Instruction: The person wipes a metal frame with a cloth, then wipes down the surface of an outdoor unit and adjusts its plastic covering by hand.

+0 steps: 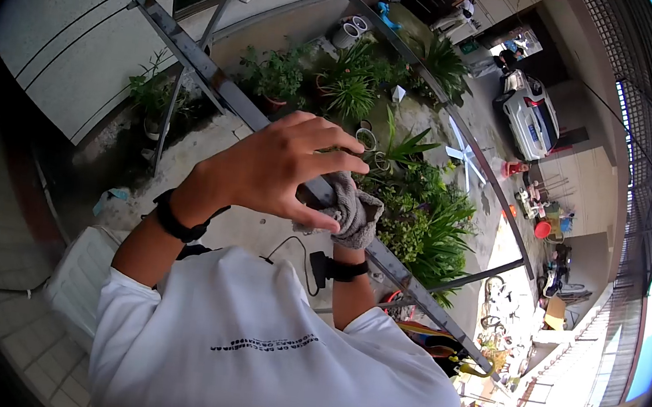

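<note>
A grey metal rail [234, 96] runs slantwise in front of me, with worn, discoloured patches along it. My right hand [349, 248] is at a bunched grey cloth [357, 217] wrapped about the rail; the cloth covers most of that hand. Over the rail, just left of the cloth, my left hand [286, 163] hovers with its fingers spread and curved, holding nothing. Its thumb tip appears close to the cloth; whether they touch is unclear. Dark bands circle both wrists.
Thin metal bars branch off the rail. Beyond it are potted plants [347, 85] and leafy bushes [420, 222]. A parked white car [529, 114], a red bucket [542, 229] and a person [460, 18] are farther away. A white plastic object [80, 276] stands at lower left.
</note>
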### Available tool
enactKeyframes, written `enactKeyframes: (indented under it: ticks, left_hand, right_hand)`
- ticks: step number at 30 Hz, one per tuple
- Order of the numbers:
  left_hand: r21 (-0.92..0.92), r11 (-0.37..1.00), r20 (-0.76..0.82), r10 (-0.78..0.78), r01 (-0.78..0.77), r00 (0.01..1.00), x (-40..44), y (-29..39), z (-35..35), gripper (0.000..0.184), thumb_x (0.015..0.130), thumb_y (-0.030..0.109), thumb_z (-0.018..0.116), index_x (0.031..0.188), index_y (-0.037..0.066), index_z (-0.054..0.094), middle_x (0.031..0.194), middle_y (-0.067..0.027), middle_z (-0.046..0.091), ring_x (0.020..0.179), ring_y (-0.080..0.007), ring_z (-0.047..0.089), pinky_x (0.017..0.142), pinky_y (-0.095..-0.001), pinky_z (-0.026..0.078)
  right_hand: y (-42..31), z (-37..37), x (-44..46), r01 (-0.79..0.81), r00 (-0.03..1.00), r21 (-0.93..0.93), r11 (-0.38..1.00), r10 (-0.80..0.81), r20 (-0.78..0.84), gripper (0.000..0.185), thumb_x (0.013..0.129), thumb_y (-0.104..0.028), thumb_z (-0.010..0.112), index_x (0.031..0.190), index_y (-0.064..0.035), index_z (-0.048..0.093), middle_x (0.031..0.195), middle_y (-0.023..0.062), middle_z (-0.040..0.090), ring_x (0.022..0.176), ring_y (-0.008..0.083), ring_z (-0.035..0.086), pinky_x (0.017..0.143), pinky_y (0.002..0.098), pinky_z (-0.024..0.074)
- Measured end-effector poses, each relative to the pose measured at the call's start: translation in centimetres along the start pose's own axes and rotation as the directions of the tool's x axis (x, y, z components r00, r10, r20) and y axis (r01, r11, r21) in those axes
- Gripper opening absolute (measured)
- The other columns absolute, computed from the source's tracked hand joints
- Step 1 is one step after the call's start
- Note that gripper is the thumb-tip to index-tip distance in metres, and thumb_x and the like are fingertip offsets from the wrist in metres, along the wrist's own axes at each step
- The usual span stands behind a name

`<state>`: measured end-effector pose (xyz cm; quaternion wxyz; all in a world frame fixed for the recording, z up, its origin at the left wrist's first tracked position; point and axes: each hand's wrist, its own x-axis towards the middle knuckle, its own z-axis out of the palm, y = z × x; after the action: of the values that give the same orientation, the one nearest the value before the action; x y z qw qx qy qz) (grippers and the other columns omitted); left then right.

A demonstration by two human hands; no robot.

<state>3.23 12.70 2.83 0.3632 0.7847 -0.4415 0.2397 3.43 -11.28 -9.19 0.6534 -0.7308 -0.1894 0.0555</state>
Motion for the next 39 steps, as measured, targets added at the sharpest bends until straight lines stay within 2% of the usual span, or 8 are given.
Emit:
enactKeyframes:
  ticks: [7, 16, 18, 22, 26, 28, 32, 39]
  left_hand:
    - [0.395, 0.905, 0.143, 0.107, -0.156, 0.984, -1.3, 1.3, 7.5, 0.068, 0.076, 0.037, 0.081, 0.137, 0.02, 0.056, 0.128, -0.0101, 0.06, 0.119, -0.0266, 0.058, 0.102, -0.0423, 0.045]
    - [0.259, 0.964, 0.08, 0.038, -0.058, 0.996, -3.0, -3.1, 2.4, 0.066, 0.065, 0.026, 0.089, 0.123, 0.019, 0.058, 0.101, -0.0039, 0.059, 0.094, -0.0223, 0.064, 0.097, -0.0409, 0.046]
    - [0.322, 0.945, 0.112, 0.013, -0.048, 0.994, -3.0, -3.1, 1.3, 0.061, 0.068, 0.028, 0.086, 0.121, 0.018, 0.058, 0.097, -0.0034, 0.059, 0.09, -0.0227, 0.064, 0.093, -0.0399, 0.048]
    - [0.451, 0.887, 0.211, 0.004, -0.101, 0.978, -1.9, -2.0, 1.9, 0.046, 0.077, 0.025, 0.077, 0.119, 0.014, 0.059, 0.093, -0.0035, 0.059, 0.083, -0.0212, 0.062, 0.082, -0.0358, 0.05]
    - [0.493, 0.829, 0.331, 0.101, -0.263, 0.938, -0.1, -0.3, 3.1, 0.033, 0.085, 0.018, 0.067, 0.117, 0.011, 0.061, 0.093, -0.0035, 0.061, 0.08, -0.0179, 0.061, 0.073, -0.0321, 0.049]
    - [0.441, 0.85, 0.343, 0.136, -0.287, 0.93, 0.5, 0.6, 4.1, 0.031, 0.085, 0.016, 0.066, 0.116, 0.011, 0.062, 0.096, -0.0029, 0.062, 0.082, -0.0165, 0.062, 0.073, -0.0308, 0.048]
    - [0.358, 0.882, 0.299, 0.204, -0.308, 0.932, 1.6, 3.0, 7.4, 0.032, 0.085, 0.017, 0.067, 0.116, 0.01, 0.063, 0.098, -0.0025, 0.063, 0.086, -0.0171, 0.062, 0.074, -0.0316, 0.048]
    - [0.18, 0.949, 0.233, 0.215, -0.26, 0.948, 2.6, 6.0, 13.1, 0.03, 0.086, 0.017, 0.066, 0.116, 0.01, 0.062, 0.103, -0.003, 0.063, 0.09, -0.0186, 0.061, 0.076, -0.0332, 0.049]
  right_hand:
    - [4.0, 1.2, 2.0, -0.31, 0.95, 0.297, 0.903, 0.282, 0.133, 0.049, 0.094, -0.027, 0.072, 0.136, -0.0053, 0.058, 0.12, 0.009, 0.067, 0.108, 0.0228, 0.064, 0.097, 0.0361, 0.0495]
    - [3.4, -2.2, -5.0, -0.465, 0.87, 0.119, 0.877, 0.428, 0.243, 0.029, 0.101, -0.023, 0.064, 0.123, -0.0052, 0.065, 0.105, 0.0083, 0.071, 0.095, 0.0212, 0.067, 0.083, 0.0367, 0.0525]
    - [-5.3, 0.6, -6.0, -0.161, 0.908, -0.558, 0.814, 0.343, 0.239, 0.023, 0.1, -0.021, 0.064, 0.115, -0.0051, 0.07, 0.097, 0.0124, 0.07, 0.085, 0.025, 0.067, 0.077, 0.0365, 0.0532]
    - [-13.6, 0.4, -9.0, 0.245, 0.849, -0.499, 0.831, 0.065, 0.525, 0.021, 0.091, -0.016, 0.073, 0.11, -0.0074, 0.073, 0.097, 0.0128, 0.071, 0.082, 0.0307, 0.066, 0.073, 0.0389, 0.053]
    - [-17.7, -2.8, -9.6, 0.046, 0.991, -0.889, 0.456, -0.131, -0.016, 0.031, 0.078, -0.015, 0.083, 0.106, -0.0084, 0.073, 0.092, 0.0076, 0.068, 0.084, 0.0295, 0.063, 0.075, 0.0391, 0.0509]
    - [-17.9, -5.1, -9.6, 0.002, 0.996, -0.963, 0.269, -0.084, -0.021, 0.037, 0.072, -0.016, 0.086, 0.106, -0.0092, 0.074, 0.092, 0.0057, 0.068, 0.081, 0.0289, 0.061, 0.074, 0.0392, 0.0498]
    - [-16.2, -6.7, -10.3, -0.254, 0.957, -0.917, 0.306, 0.215, -0.193, 0.036, 0.069, -0.015, 0.087, 0.098, -0.0034, 0.07, 0.087, 0.0106, 0.064, 0.081, 0.0315, 0.064, 0.072, 0.0398, 0.0518]
    - [-16.1, -6.9, -10.1, -0.204, 0.967, -0.956, 0.209, 0.197, -0.163, 0.035, 0.062, -0.013, 0.089, 0.083, -0.003, 0.062, 0.08, 0.0089, 0.059, 0.076, 0.0332, 0.059, 0.071, 0.042, 0.0481]
